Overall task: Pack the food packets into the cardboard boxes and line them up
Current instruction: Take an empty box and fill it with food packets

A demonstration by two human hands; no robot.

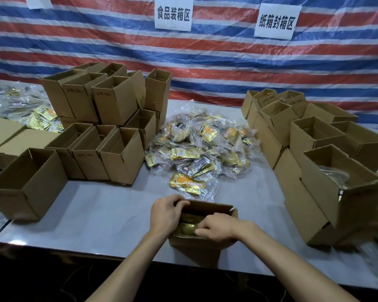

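A small open cardboard box (207, 245) stands at the table's front edge, with gold food packets (187, 224) inside it. My left hand (167, 211) grips the box's far left corner, fingers curled over the rim. My right hand (216, 226) reaches into the box from the right and pinches the gold packets. Just behind the box lies one gold-and-orange packet (187, 182), and beyond it a large heap of packets in clear plastic (203, 140).
Empty open boxes are stacked at the left (109, 118), one larger box (28, 182) nearer me. Filled boxes (327, 171) are stacked at the right. More packets (42, 118) lie far left. A striped tarp with paper signs (174, 15) hangs behind.
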